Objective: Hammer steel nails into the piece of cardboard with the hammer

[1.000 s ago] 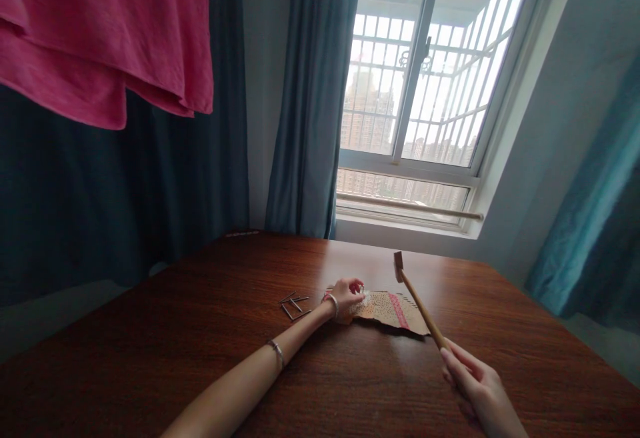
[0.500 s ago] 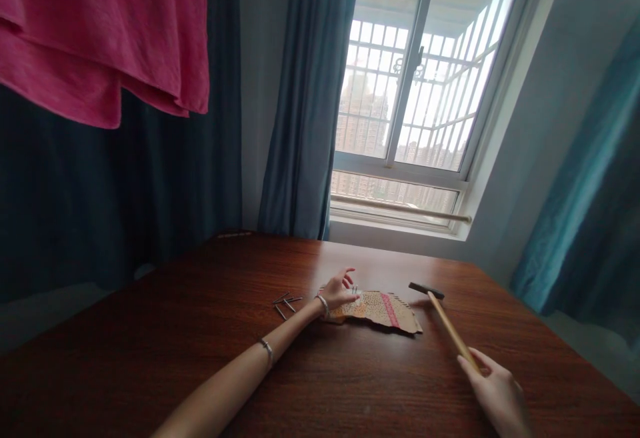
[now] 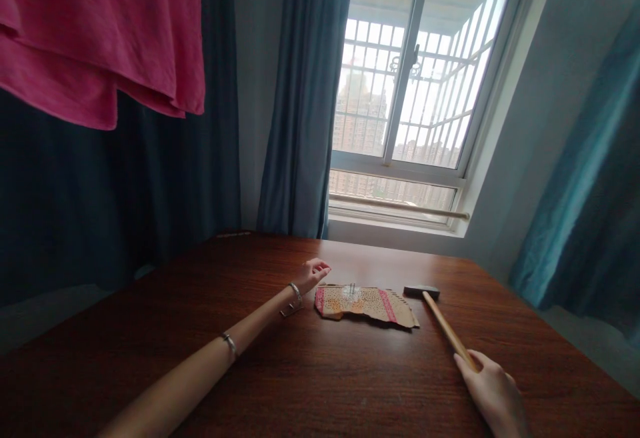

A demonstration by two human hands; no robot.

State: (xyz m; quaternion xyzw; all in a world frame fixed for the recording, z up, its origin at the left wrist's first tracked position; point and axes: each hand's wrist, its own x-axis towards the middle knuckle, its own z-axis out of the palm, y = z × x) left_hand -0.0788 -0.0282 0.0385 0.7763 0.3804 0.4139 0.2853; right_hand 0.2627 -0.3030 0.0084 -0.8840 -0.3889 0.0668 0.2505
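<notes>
My right hand (image 3: 493, 385) is closed round the end of the wooden handle of a hammer (image 3: 447, 330). The hammer's dark head is low over the table, right of a torn piece of patterned cardboard (image 3: 367, 305). A couple of thin nails (image 3: 352, 289) stand upright in the cardboard near its far edge. Just beyond its left end is my left hand (image 3: 314, 273), apart from it, fingers loosely curled with a gap to the thumb and nothing visible in them. Under my left wrist lie loose nails (image 3: 291, 311), partly hidden by it.
Everything lies on a brown wooden table (image 3: 300, 378). Behind it are blue curtains (image 3: 300, 125) and a barred window (image 3: 400, 91). A pink cloth (image 3: 110, 38) hangs at the upper left. My left wrist wears a bracelet (image 3: 296, 293).
My left hand has moved left off the cardboard, uncovering its left end, and its arm now covers part of the loose nails. My right hand still grips the hammer, whose head has turned slightly.
</notes>
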